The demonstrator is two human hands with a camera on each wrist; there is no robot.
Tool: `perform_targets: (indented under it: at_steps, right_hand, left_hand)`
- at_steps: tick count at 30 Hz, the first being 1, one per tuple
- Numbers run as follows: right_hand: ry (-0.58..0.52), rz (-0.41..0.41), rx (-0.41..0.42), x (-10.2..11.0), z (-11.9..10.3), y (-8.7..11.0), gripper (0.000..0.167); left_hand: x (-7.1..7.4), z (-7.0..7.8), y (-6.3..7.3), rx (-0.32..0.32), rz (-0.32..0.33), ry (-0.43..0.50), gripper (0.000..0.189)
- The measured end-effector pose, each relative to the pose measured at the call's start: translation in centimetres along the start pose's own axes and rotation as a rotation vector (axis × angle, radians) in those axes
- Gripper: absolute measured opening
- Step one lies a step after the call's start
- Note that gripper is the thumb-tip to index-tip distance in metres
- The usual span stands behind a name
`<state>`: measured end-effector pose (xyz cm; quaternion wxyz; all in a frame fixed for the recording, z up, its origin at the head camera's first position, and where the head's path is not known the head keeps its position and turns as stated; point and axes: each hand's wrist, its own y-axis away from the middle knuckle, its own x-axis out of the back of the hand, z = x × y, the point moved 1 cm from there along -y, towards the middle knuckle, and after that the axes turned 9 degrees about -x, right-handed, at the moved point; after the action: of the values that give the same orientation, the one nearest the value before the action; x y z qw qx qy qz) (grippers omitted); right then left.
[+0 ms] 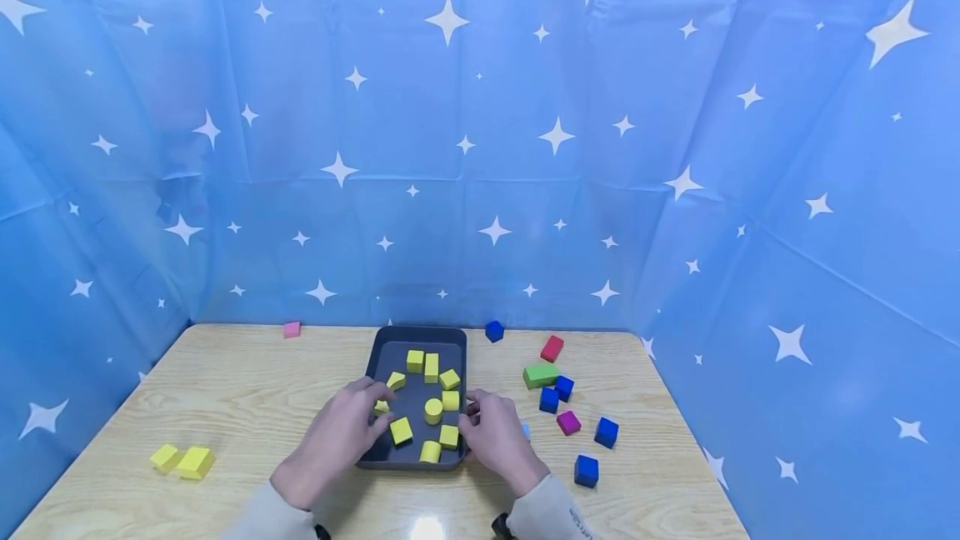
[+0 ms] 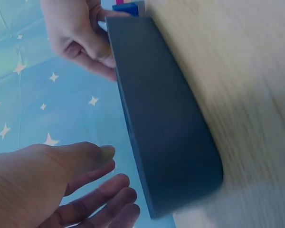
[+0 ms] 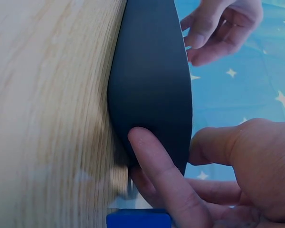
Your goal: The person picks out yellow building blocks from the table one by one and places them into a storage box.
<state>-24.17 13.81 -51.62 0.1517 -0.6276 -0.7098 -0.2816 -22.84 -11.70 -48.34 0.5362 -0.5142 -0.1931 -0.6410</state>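
Note:
A dark grey tray (image 1: 420,467) lies on the table with several yellow blocks in it, among them a yellow cylinder (image 1: 432,412) and a yellow cube (image 1: 415,361). My right hand (image 1: 495,432) holds the tray's right side, fingers along the outer wall and thumb at the rim, as the right wrist view shows. My left hand (image 1: 341,427) hovers over the tray's left part with thumb and fingers spread apart. Between them in the head view appears a partly hidden yellow block (image 1: 381,407). No block shows in that hand in the left wrist view.
Two yellow blocks (image 1: 196,463) lie at the table's left. Blue cubes (image 1: 587,471), a green block (image 1: 540,375), a red block (image 1: 552,348) and a magenta block (image 1: 568,422) are scattered on the right. A pink block (image 1: 292,329) sits near the back edge, before a starry blue curtain (image 1: 420,190).

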Motion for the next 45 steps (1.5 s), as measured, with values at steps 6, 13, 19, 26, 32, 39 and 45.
perform_targets:
  at_steps: [6, 13, 19, 26, 32, 39, 45]
  right_hand:
    - [0.006, 0.006, 0.004, 0.2, 0.0, -0.1, 0.05]
    - [0.008, 0.006, 0.006, 0.2, -0.1, -0.1, 0.049]
    - [0.001, 0.008, 0.027, 0.2, 0.0, -0.1, 0.049]
    - [-0.009, -0.004, 0.035, 0.3, 0.2, -0.1, 0.048]
    - [-0.008, -0.006, 0.04, 0.4, 0.2, -0.2, 0.049]
    - [-0.003, -0.001, 0.047, 0.4, 0.1, -0.1, 0.049]
    - [-0.009, -0.001, 0.034, 0.4, 0.2, -0.1, 0.049]
  left_hand:
    - [1.4, -1.3, 0.3, 0.026, 0.035, -0.026, 0.017]
    - [2.6, -3.9, 1.7, 0.053, 0.073, -0.062, 0.018]
    - [3.6, -6.3, 3.1, 0.076, 0.107, -0.089, 0.021]
    - [4.9, -9.2, 5.1, 0.152, 0.073, -0.089, 0.024]
    - [6.8, -11.9, 7.1, 0.219, 0.058, -0.097, 0.03]
    - [8.8, -15.0, 9.3, 0.326, -0.007, -0.118, 0.038]
    - [9.5, -17.2, 10.8, 0.482, -0.121, -0.108, 0.051]
